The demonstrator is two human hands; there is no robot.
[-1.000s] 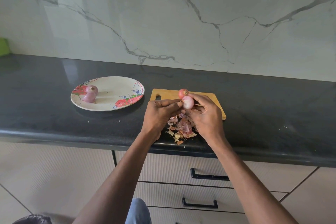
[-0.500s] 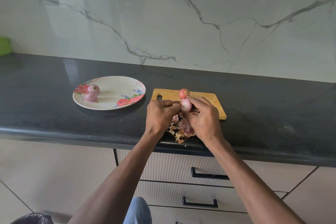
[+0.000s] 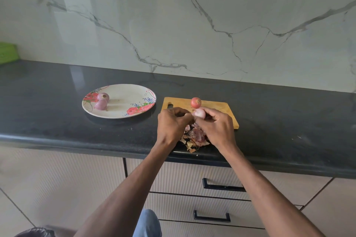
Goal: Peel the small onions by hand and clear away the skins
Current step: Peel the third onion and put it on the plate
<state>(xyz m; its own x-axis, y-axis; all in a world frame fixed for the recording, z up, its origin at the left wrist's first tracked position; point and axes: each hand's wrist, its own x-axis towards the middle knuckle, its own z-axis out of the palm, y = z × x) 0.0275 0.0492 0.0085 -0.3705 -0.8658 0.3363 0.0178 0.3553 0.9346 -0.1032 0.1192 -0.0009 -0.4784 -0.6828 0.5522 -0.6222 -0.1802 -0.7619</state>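
Both hands have dropped a touch, right hand (image 3: 218, 127) gripping the pale onion (image 3: 199, 113) over the skins (image 3: 195, 136), left hand (image 3: 172, 124) pinching at it, nearly bare now.

Both forearms bare to past the elbow; no sleeves, watch, rings or bands visible. Left hand (image 3: 172, 125) and right hand (image 3: 218, 127) ungloved. Light blue denim trouser knee (image 3: 148, 224) at bottom edge.
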